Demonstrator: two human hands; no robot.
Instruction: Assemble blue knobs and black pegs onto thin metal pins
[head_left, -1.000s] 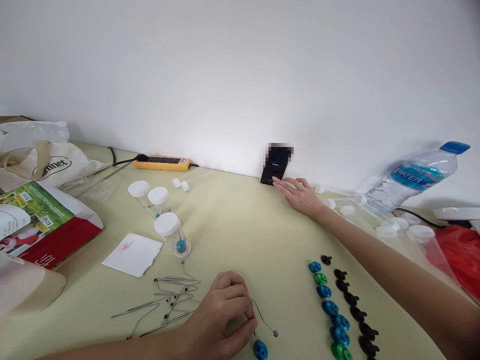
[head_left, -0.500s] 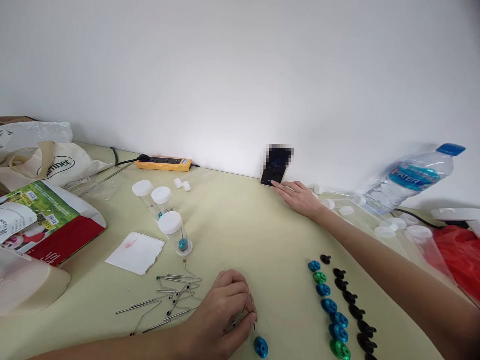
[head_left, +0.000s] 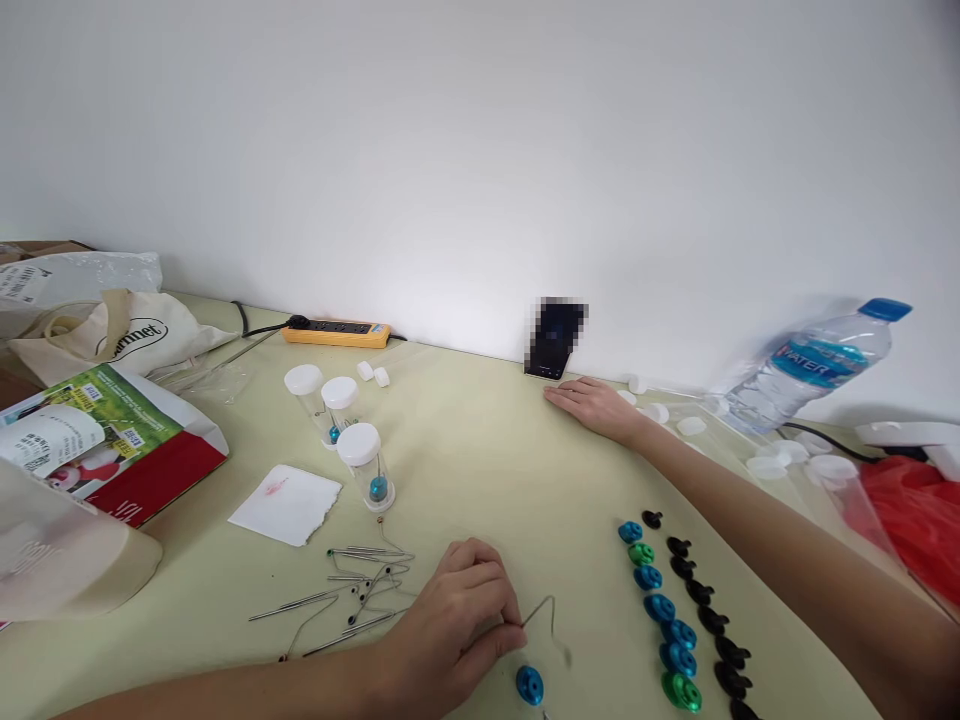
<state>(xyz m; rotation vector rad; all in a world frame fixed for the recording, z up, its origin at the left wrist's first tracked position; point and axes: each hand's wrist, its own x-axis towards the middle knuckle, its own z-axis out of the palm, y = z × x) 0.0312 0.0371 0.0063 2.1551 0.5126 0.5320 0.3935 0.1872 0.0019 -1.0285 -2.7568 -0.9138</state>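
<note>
Though cluttered, pale-green tabletop (white wall)

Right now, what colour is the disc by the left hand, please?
The disc is blue; head view.

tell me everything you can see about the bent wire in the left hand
The bent wire is thin and grey and looks like metal. Its near end is hidden in the pinch of the left hand, between thumb and fingers. From there it slants up and away to the right, bends sharply, then runs down to a blurred, darker tip. The visible stretch is apart from the blue piece below it; whether the tip touches the table is unclear.
</note>
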